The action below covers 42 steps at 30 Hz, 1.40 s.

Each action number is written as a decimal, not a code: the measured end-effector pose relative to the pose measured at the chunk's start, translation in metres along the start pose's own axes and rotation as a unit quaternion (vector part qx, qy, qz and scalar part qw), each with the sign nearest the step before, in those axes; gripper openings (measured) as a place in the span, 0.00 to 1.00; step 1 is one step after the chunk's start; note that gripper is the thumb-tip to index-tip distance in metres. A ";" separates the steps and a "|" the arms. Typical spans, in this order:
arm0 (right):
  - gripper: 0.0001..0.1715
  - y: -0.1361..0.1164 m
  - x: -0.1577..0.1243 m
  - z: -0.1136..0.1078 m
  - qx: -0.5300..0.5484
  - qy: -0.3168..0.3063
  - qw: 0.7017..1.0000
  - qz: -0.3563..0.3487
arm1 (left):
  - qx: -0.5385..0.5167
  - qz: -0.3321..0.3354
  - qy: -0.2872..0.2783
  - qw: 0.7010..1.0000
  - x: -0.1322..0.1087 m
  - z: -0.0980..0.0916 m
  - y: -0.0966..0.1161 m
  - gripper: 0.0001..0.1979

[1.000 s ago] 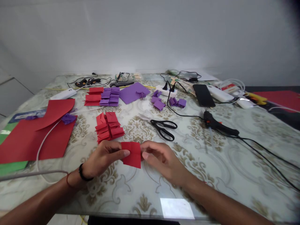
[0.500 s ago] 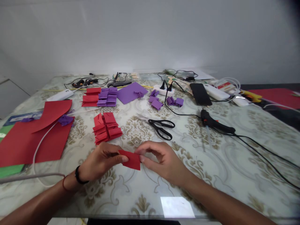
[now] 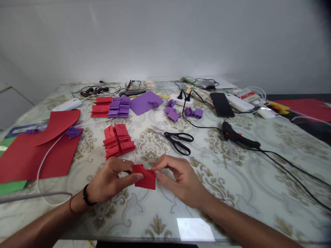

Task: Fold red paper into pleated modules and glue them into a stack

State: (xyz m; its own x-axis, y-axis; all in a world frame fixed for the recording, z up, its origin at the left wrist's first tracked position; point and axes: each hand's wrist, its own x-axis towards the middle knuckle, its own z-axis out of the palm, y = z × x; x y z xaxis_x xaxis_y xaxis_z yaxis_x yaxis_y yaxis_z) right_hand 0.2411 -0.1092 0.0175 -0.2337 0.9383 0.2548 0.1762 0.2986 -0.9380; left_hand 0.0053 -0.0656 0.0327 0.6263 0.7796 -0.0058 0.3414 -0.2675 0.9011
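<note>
Between my two hands is a small red paper piece, raised a little above the patterned table cover. My left hand pinches its left side with thumb and forefinger. At the right edge, my right hand grips the paper between thumb and fingertips. The paper's top edge looks stepped, with a fold at the upper right. Just beyond my left hand lie several folded red paper pieces in two columns. Black-handled scissors rest beyond my right hand, blades toward the left.
Large red sheets lie at the left under a white cable. Folded purple pieces and a purple sheet are farther back. To the right sit a black glue gun with its cord, a phone and a power strip.
The red paper's top right part is now folded, leaving a stepped top edge where it was straight. Both hands keep their pinch and have hardly moved.
</note>
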 end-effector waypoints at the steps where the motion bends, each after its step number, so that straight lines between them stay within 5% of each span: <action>1: 0.10 -0.001 0.000 0.000 -0.002 -0.009 1.000 0.011 | -0.002 -0.002 0.003 1.000 0.000 0.000 0.000 0.17; 18: 0.19 0.002 0.002 0.008 0.058 -0.072 0.987 0.132 | -0.063 -0.068 -0.033 0.995 0.002 0.013 -0.007 0.17; 31: 0.22 0.005 0.003 0.009 0.066 -0.041 0.989 0.124 | -0.017 -0.002 0.000 1.000 -0.001 0.010 -0.004 0.24; 42: 0.06 0.008 0.002 0.014 0.028 -0.072 0.992 0.095 | 0.070 0.022 -0.004 0.997 -0.001 0.014 -0.002 0.19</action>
State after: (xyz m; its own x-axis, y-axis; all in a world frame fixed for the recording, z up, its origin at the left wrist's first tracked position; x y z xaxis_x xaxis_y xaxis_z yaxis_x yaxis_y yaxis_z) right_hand 0.2286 -0.1070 0.0069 -0.3364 0.9409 0.0389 0.1785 0.1042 -0.9784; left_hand 0.0140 -0.0736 0.0244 0.6483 0.7609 0.0278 0.4077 -0.3778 0.8313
